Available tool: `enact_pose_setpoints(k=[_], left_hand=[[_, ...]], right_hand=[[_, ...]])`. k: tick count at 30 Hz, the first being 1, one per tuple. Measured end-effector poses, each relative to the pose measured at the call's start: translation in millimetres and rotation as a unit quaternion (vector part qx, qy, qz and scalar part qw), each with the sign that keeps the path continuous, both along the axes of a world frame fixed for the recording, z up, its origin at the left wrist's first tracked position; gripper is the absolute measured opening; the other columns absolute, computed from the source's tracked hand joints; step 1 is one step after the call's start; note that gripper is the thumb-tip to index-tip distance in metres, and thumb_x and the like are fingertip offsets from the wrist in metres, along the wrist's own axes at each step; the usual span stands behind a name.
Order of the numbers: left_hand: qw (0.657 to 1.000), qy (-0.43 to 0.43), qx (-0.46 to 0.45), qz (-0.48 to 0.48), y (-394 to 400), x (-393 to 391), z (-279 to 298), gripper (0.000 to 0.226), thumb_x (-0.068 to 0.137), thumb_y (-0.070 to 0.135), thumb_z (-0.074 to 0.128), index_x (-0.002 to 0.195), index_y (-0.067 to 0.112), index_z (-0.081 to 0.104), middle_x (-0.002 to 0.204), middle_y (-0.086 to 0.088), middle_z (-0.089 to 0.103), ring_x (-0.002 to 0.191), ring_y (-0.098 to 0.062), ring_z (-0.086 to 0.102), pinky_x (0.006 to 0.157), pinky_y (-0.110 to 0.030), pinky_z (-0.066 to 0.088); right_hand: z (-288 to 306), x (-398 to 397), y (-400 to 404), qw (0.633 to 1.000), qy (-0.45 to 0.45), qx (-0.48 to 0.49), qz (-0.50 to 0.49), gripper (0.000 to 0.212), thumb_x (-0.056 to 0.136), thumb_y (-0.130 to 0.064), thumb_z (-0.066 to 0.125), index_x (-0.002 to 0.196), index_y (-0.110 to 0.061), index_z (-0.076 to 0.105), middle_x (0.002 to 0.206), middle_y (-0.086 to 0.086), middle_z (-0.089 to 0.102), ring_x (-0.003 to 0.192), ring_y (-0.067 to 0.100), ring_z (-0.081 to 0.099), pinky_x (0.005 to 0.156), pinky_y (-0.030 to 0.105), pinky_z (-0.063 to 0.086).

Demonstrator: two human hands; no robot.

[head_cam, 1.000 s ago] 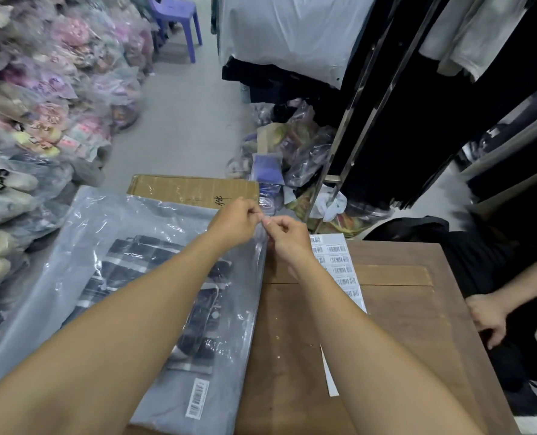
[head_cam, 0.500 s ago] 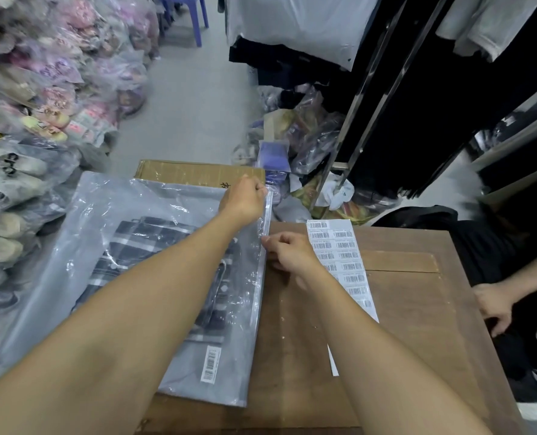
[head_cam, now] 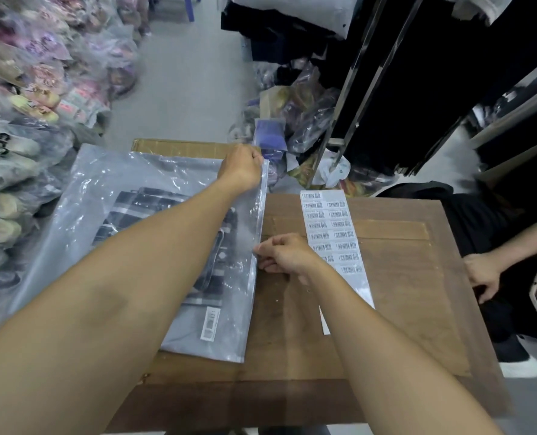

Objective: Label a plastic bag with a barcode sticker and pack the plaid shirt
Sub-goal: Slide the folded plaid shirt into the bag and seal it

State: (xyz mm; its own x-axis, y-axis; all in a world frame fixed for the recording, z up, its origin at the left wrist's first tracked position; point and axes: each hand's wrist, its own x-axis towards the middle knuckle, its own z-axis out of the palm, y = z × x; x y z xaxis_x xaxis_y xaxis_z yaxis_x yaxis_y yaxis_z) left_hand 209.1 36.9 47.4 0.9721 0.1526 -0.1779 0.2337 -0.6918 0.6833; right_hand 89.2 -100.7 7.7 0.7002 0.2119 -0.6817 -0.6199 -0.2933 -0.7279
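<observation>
Since the earlier frames, both hands have separated along the bag's zip edge: the left hand [head_cam: 241, 166] now pinches the far corner of the plastic bag [head_cam: 103, 196], while the right hand [head_cam: 284, 254] pinches the same edge nearer the wearer. Inside the bag lies the folded plaid shirt [head_cam: 141, 208], with a barcode sticker [head_cam: 210, 323] on the bag's near corner. Beside the bag, a barcode sheet [head_cam: 333, 233] rests flat on the wooden table [head_cam: 402, 293].
</observation>
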Motion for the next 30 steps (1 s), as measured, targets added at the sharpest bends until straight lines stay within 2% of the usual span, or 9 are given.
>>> enact_pose_setpoints(k=[5,11,14,19,21,24,27,30], left_hand=[[1.000,-0.007,-0.003,0.021,-5,-1,0,0.025,0.095,0.006,0.045,0.084,0.021,0.061,0.116,-0.010,0.069,0.108,-0.032,0.063,0.097,-0.038,0.051],[0.999,-0.012,-0.009,0.044,-10,-2,-4,0.023,0.096,0.007,0.047,0.088,0.020,0.063,0.117,-0.009,0.069,0.109,-0.031,0.063,0.095,-0.034,0.050],[0.999,-0.015,-0.009,0.052,-14,-1,-5,0.022,0.096,0.006,0.047,0.086,0.020,0.061,0.116,-0.008,0.069,0.107,-0.030,0.063,0.091,-0.033,0.048],[0.997,-0.016,-0.013,0.070,-15,0,-4,0.022,0.097,0.007,0.047,0.094,0.014,0.067,0.117,-0.010,0.068,0.107,-0.031,0.063,0.089,-0.034,0.049],[0.997,-0.017,-0.022,0.076,-14,0,-3,0.021,0.097,0.008,0.048,0.096,0.013,0.068,0.119,-0.009,0.067,0.106,-0.030,0.063,0.090,-0.034,0.052],[0.995,-0.021,-0.038,0.086,-12,3,-1,0.019,0.097,0.010,0.049,0.087,0.018,0.063,0.125,-0.009,0.063,0.104,-0.030,0.065,0.094,-0.037,0.053],[0.994,-0.019,-0.057,0.095,-9,6,1,0.029,0.095,0.008,0.049,0.070,0.022,0.054,0.119,-0.010,0.066,0.098,-0.033,0.068,0.091,-0.041,0.056],[0.991,-0.011,-0.077,0.105,-7,8,3,0.026,0.095,0.009,0.048,0.072,0.019,0.054,0.112,-0.011,0.069,0.095,-0.037,0.070,0.089,-0.043,0.057]], right_hand=[[6,-12,-5,0.999,0.039,0.012,0.036,0.010,0.088,-0.015,0.075,0.082,-0.008,0.071,0.076,0.007,0.072,0.067,0.015,0.069,0.061,0.019,0.060],[7,-25,-11,0.990,0.090,0.010,0.111,0.015,0.087,-0.011,0.075,0.096,0.000,0.073,0.078,0.010,0.073,0.067,0.015,0.069,0.066,0.023,0.063],[9,-31,-13,0.983,0.115,0.001,0.142,0.024,0.086,-0.010,0.077,0.102,0.007,0.073,0.081,0.013,0.072,0.068,0.017,0.069,0.062,0.022,0.062],[11,-43,-13,0.967,0.152,-0.001,0.203,0.006,0.088,-0.004,0.073,0.087,0.002,0.071,0.078,0.014,0.070,0.068,0.019,0.069,0.066,0.023,0.063],[10,-46,-11,0.960,0.160,-0.008,0.229,0.006,0.090,-0.002,0.071,0.084,0.000,0.070,0.079,0.014,0.068,0.068,0.019,0.069,0.067,0.023,0.063],[9,-52,-8,0.948,0.176,-0.020,0.263,0.008,0.090,0.001,0.069,0.082,0.001,0.070,0.079,0.014,0.069,0.067,0.019,0.070,0.066,0.021,0.063],[10,-57,-6,0.934,0.204,-0.032,0.292,0.007,0.089,0.002,0.069,0.082,0.001,0.069,0.072,0.012,0.071,0.061,0.016,0.071,0.055,0.016,0.059],[10,-64,-3,0.909,0.239,-0.046,0.337,0.010,0.091,-0.002,0.068,0.081,-0.002,0.068,0.060,0.005,0.073,0.055,0.013,0.072,0.050,0.011,0.055]])
